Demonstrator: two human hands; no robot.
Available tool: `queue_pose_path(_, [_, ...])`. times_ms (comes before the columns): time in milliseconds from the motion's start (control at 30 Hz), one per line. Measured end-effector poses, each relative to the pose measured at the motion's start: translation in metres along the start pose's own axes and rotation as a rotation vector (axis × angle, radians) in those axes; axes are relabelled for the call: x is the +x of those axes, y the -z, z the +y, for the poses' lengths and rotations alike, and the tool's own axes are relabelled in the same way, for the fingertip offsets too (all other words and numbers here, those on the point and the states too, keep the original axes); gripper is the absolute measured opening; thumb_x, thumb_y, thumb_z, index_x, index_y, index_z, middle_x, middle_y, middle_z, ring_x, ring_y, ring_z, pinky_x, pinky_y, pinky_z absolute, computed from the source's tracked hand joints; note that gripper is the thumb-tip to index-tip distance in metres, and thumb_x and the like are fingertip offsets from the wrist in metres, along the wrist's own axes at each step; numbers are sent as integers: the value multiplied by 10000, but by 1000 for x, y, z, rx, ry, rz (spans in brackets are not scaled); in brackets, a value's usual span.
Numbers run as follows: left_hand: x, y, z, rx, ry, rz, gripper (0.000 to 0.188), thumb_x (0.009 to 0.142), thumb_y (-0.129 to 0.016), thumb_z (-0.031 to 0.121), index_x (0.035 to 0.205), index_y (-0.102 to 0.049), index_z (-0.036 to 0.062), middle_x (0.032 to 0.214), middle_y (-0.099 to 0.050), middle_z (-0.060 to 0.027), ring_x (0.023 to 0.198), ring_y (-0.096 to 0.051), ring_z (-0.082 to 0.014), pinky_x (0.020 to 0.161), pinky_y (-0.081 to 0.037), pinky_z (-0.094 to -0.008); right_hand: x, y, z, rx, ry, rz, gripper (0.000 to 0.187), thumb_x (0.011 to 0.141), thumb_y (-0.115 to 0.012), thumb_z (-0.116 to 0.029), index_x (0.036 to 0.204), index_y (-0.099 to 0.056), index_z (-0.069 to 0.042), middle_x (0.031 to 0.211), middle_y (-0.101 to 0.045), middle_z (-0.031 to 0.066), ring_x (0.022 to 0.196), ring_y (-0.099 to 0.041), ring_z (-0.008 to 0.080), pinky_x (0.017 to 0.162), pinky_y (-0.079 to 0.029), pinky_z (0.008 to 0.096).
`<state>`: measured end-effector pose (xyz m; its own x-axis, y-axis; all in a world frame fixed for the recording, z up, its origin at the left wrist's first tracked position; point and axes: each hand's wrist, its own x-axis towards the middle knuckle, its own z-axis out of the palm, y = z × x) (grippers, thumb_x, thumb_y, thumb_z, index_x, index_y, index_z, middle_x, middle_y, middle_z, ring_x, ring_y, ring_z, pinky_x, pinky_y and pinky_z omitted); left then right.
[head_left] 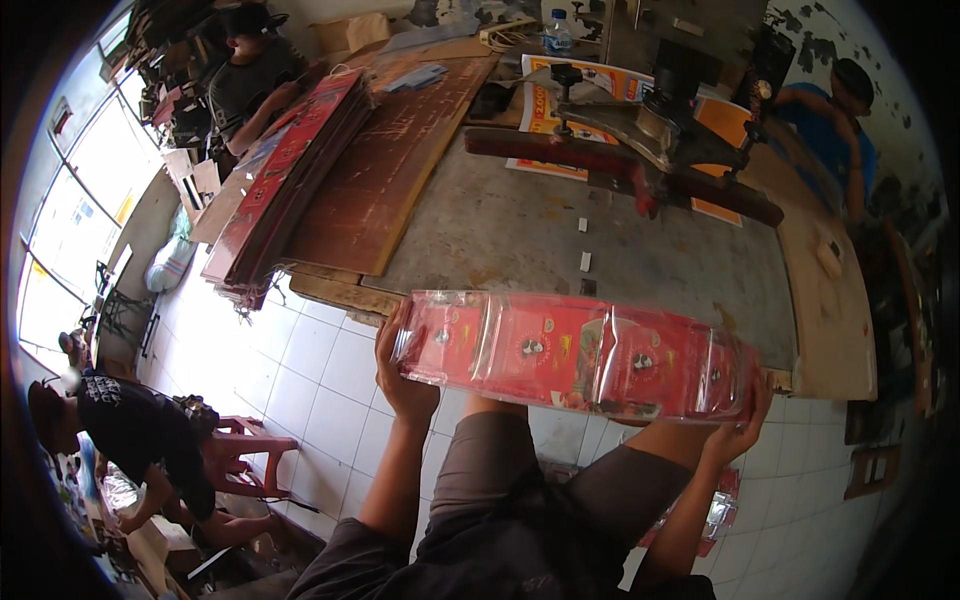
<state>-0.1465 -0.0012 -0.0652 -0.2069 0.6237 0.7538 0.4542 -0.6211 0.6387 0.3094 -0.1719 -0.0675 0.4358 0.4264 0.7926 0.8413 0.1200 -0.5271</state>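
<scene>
Grey metal-topped bench (520,240), scuffed. Before it: glossy clear plastic pack (575,355) of red printed cartons, long and flat, clasped between left hand (403,375) fingers and right hand (738,425) fingers at either end.

The long clear plastic-wrapped pack of flat cartons (575,355) I hold between my left hand (400,375) and right hand (738,428) is bright red with small round black-and-white emblems. The flat metal worktable top (520,240) is mottled grey. The tiled floor (300,370) is white, and the plastic stool (245,450) on it red.
</scene>
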Motion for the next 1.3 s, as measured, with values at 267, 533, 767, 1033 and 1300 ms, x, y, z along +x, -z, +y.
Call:
queue_pose_path(267, [5, 17, 6, 54, -14, 6, 514, 904, -824, 79, 1344, -571, -3, 1396, -711, -180, 1331, -665, -335, 1177, -465, -500, -3, 14, -12, -7, -1, 82, 496, 1080, -634, -416, 1323, -641, 16, 1392, -677, 171, 1406, -574, 410, 1201, -446, 558])
queue_pose_path(533, [2, 24, 11, 172, 22, -56, 457, 885, -853, 98, 1248, -605, -26, 1280, -755, -200, 1209, -722, -310, 1048, -544, -430, -5, 25, -8, 69, -27, 155, 424, 1058, -687, -370, 1206, -633, 24, 1280, -679, 181, 1311, -642, 394, 1156, -498, 548])
queue_pose_path(767, [-2, 29, 5, 281, 33, -15, 519, 844, -888, 102, 1253, -611, -56, 1006, -807, -179, 884, -793, -228, 801, -612, -347, -3, 29, -6, 36, 18, 151, 414, 1080, -650, -368, 1198, -642, 29, 1267, -689, 182, 1293, -649, 391, 1146, -501, 547])
queue_pose_path(1033, [1, 33, 16, 234, 68, -27, 493, 846, -818, 43, 1314, -685, -41, 1316, -752, -190, 1153, -754, -322, 998, -581, -402, -1, 28, -17, -39, 64, 64, 306, 1063, -538, -28, 1347, -627, 45, 1396, -675, 193, 1338, -625, 373, 1188, -454, 509])
queue_pose_path(1300, [9, 18, -6, 215, -13, 9, 518, 857, -804, 64, 1348, -691, -55, 1396, -711, -202, 1319, -673, -348, 1134, -487, -445, 6, 22, -16, -76, 40, 20, 395, 1083, -585, -118, 1451, -579, 27, 1546, -572, 187, 1446, -531, 371, 1231, -399, 502])
